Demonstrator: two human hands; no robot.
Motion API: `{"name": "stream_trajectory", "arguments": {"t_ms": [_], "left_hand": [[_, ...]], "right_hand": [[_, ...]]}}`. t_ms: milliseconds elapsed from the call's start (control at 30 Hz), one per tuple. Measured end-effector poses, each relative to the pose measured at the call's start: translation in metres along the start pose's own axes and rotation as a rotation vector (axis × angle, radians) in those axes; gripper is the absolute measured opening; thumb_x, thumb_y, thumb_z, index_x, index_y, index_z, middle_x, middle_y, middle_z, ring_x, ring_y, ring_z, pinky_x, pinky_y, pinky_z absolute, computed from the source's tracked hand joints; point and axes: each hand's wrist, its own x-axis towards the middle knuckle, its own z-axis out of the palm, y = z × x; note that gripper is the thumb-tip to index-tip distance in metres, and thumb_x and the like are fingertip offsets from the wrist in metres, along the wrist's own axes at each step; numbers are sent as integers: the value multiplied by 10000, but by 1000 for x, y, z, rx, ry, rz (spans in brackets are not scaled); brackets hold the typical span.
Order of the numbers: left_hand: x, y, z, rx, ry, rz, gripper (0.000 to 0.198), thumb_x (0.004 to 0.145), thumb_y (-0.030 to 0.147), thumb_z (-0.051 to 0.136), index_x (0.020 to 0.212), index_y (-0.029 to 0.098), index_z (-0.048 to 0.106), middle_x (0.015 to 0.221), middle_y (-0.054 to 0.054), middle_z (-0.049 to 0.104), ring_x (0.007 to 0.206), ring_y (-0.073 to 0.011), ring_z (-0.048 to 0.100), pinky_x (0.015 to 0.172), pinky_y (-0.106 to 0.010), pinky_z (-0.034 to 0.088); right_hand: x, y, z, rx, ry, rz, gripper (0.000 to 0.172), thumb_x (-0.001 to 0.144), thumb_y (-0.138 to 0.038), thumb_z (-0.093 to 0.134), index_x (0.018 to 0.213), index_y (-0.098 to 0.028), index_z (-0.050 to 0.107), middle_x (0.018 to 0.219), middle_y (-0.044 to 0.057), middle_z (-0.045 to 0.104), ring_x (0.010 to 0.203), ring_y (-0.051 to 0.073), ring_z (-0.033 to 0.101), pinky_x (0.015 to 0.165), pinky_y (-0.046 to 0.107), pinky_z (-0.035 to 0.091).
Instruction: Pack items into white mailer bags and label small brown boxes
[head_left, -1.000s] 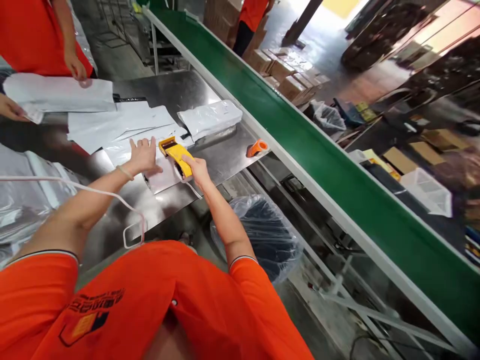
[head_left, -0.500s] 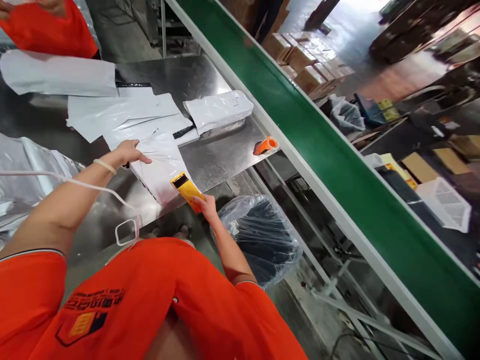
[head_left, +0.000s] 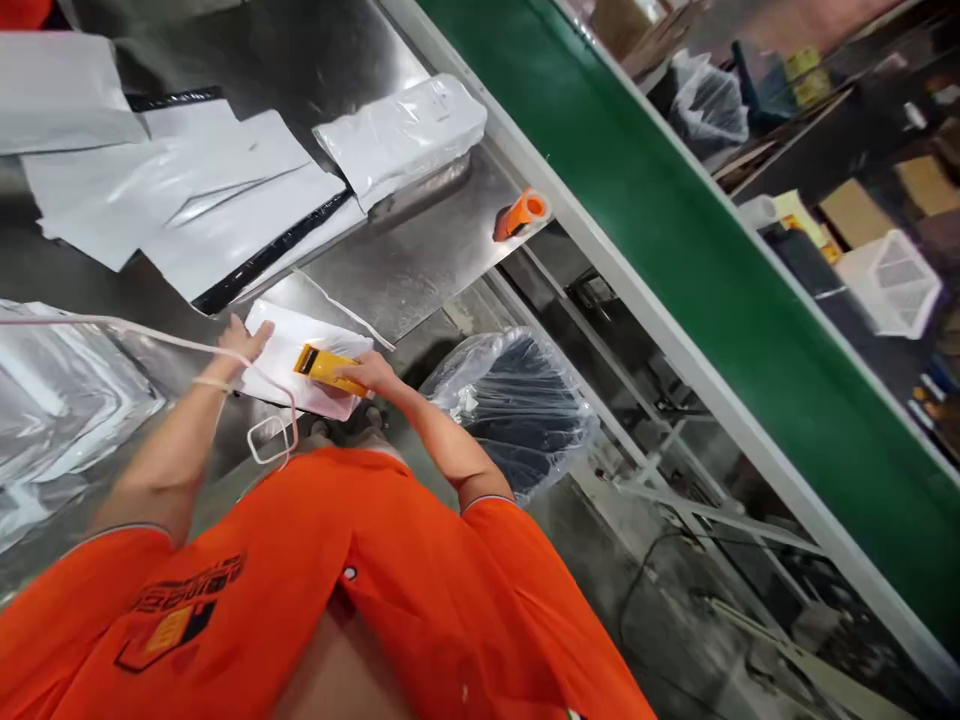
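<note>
While my right hand clamps the rear end of a yellow rectangular plastic handheld device, its black-windowed tip points left, toward my left hand. Its long axis lies across a white plastic mailer bag on the stainless-steel desk. My right hand is nearer; my left, fingers spread, rests apart at the bag's left edge.

Yellow handheld device now crosswise on the white poly mailer

PLACE: warehouse packing floor | SEEN: green conveyor belt | stainless steel packing table | stacked cardboard cartons
</note>
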Motion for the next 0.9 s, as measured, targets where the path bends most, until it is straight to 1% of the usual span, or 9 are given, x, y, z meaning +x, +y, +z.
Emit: {"name": "stream_trajectory", "arguments": {"t_ms": [100, 267, 367, 433, 533, 633, 733, 833, 900], "left_hand": [[5, 11, 13, 122, 20, -55, 760, 1185, 582, 491, 1507, -105, 521, 1558, -430, 623, 1513, -525, 606, 1214, -631, 475], [3, 15, 16, 248, 22, -103, 716, 1183, 638, 403, 1402, -18, 591, 1506, -365, 684, 1446, -490, 652, 1181, -580, 506], [3, 20, 12, 302, 18, -131, 725, 1173, 629, 384, 1417, -18, 601, 1541, -383, 667, 1422, -475, 663, 1163, -551, 519], [2, 23, 11, 332, 17, -140, 735, 1167, 622, 371, 1431, -23, 605, 1549, -389, 663, 1400, -464, 672, 1140, -532, 530], [-1, 26, 12, 373, 29, -139, 743, 1167, 611, 345, 1462, -20, 604, 1556, -383, 664, 1397, -469, 678, 1118, -525, 541], [-8, 32, 19, 412, 21, -115, 724, 1167, 594, 338, 1445, -12, 620, 1516, -373, 694, 1369, -471, 701, 1084, -514, 551], [-17, 40, 29, 443, -9, -75, 714, 1159, 616, 360, 1410, 5, 630, 1465, -358, 727, 1330, -447, 720, 1059, -478, 550], [-21, 47, 36, 458, -20, -60, 737, 1161, 627, 345, 1417, -9, 615, 1464, -380, 717, 1333, -449, 715, 1074, -481, 535], [-21, 49, 38, 457, -21, -57, 740, 1160, 619, 343, 1415, -20, 614, 1453, -390, 717, 1314, -457, 718, 1066, -493, 539]], "right_hand": [[-14, 23, -15, 41, -28, -36, 380, 937, -420, 908, 746, -107, 811, 553, -63, 537, 621, 89, 478, 600, 257, 266], [-89, 113, -64, 22, 49, -12, 560, 848, -441, 909, 484, -202, 557, 485, -70, 357, 570, 91, 346, 606, 300, 185], [-130, 165, -87, -15, 108, 97, 527, 828, -384, 882, 465, -224, 536, 476, -61, 377, 568, 111, 365, 621, 307, 220], [-139, 184, -91, -45, 158, 170, 533, 825, -349, 873, 454, -235, 508, 476, -59, 368, 566, 117, 362, 627, 313, 236], [-119, 187, -76, -76, 199, 224, 540, 845, -351, 876, 461, -240, 514, 465, -55, 368, 568, 128, 387, 630, 323, 233], [-76, 171, -48, -72, 197, 246, 542, 864, -379, 895, 474, -236, 547, 469, -45, 402, 615, 144, 485, 643, 321, 254], [-39, 157, -27, -25, 175, 266, 542, 817, -343, 950, 462, -225, 557, 481, -38, 432, 695, 151, 570, 661, 306, 286], [-19, 154, -24, 104, 153, 292, 514, 775, -307, 977, 452, -204, 590, 457, -52, 431, 681, 134, 567, 642, 280, 292], [-13, 156, -27, 194, 180, 272, 532, 819, -333, 949, 450, -180, 598, 448, -64, 426, 645, 103, 522, 620, 267, 281]]}}
